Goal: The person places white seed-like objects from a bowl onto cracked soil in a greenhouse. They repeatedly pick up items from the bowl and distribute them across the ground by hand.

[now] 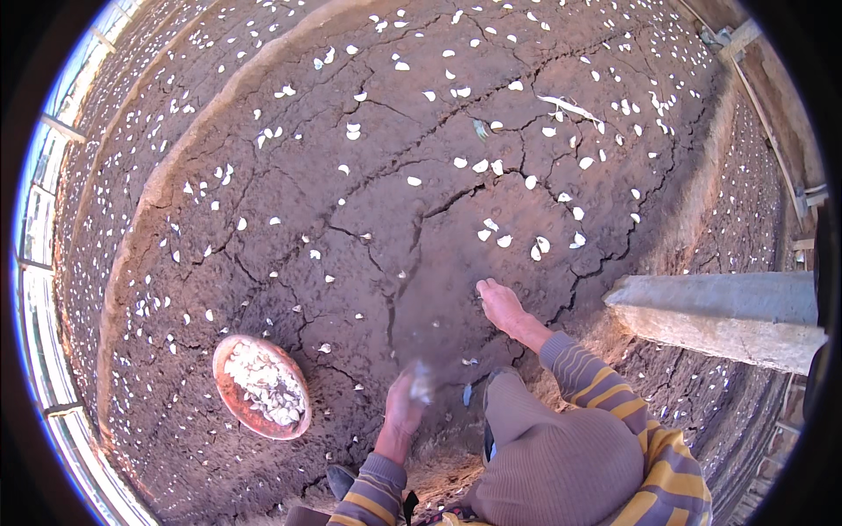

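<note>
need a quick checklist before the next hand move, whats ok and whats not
1. Bowl stocked: ok, white pieces are heaped in it.
2. Bowl near the left hand: ok, it sits on the soil to that hand's left, probably an easy reach.
3. Left hand's grip: cannot tell, a pale blur hides its fingers.
4. Right hand holding a piece: cannot tell, its fingertips are too small to read.
5. Right hand apart from the post: ok, they do not touch.
6. Soil unbroken: not ok, dark cracks run through it.
</note>
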`<state>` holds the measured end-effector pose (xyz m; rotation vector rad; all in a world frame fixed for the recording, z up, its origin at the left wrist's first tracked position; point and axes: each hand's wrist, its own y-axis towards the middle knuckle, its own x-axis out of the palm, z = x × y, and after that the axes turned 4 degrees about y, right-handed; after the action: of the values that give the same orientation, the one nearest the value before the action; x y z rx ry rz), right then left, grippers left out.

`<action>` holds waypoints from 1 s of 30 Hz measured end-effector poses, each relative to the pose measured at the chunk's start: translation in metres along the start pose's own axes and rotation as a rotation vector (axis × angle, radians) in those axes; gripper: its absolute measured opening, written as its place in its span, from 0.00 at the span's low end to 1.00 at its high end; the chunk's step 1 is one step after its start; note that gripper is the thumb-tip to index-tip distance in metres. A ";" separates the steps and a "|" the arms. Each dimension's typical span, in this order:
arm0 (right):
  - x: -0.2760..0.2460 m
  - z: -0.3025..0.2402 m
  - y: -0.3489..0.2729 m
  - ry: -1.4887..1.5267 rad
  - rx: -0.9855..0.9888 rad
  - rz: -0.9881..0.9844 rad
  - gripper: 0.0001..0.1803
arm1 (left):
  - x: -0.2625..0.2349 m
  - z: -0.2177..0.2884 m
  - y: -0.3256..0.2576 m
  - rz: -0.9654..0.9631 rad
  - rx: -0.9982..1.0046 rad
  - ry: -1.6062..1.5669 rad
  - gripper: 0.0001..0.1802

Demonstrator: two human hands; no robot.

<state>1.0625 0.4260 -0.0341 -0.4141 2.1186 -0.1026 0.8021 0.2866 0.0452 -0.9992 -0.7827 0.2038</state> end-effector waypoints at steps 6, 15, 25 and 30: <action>-0.046 -0.005 0.051 0.019 0.080 0.182 0.16 | -0.010 -0.001 -0.003 -0.015 0.010 0.067 0.20; -0.056 0.006 0.100 0.119 0.089 0.127 0.10 | 0.003 0.010 -0.020 0.095 0.028 0.073 0.19; -0.036 -0.019 0.110 0.502 0.170 -0.038 0.06 | -0.012 0.001 -0.019 0.083 0.030 0.021 0.20; -0.041 -0.030 0.114 0.092 -0.083 -0.022 0.06 | -0.013 0.000 -0.013 0.080 0.026 0.003 0.20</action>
<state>1.0294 0.5436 -0.0114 -0.4905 2.2152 -0.0469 0.7902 0.2733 0.0492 -1.0068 -0.7360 0.2812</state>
